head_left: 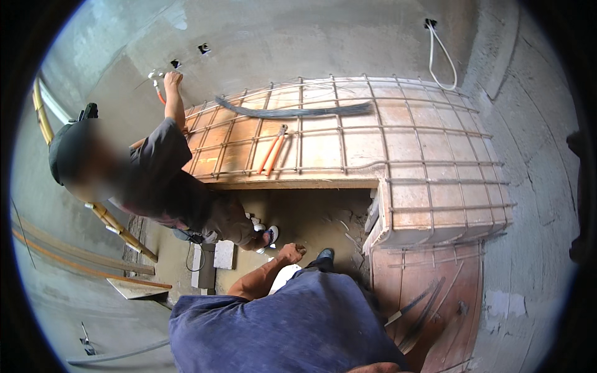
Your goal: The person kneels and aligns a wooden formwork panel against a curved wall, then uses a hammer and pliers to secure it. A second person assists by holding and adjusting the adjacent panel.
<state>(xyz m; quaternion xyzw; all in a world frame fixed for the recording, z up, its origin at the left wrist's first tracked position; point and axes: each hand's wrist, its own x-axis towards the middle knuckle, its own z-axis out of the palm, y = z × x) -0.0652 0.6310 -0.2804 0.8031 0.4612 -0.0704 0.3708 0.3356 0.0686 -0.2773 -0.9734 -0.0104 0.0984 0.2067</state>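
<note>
My left hand (291, 252) is in front of my body, over the floor below the raised formwork, fingers curled; what they hold, if anything, is too small to make out. My right arm reaches down at the lower right to the lower formwork panel (429, 273). In shade there, my right hand (435, 327) is near dark bars (423, 311) and its fingers are not clear. On the raised formwork, a rebar grid (382, 130) carries orange-handled pincers (272, 151) and a bundle of tie wire (298, 112). Both lie apart from my hands.
At left a co-worker in a dark cap and shirt (168, 146) reaches to a white fitting (155, 74) with an orange hose at the wall. Grey blocks (224, 255) and a bamboo pole (121, 230) are lower left. A white cable loop (444, 62) hangs from the far wall.
</note>
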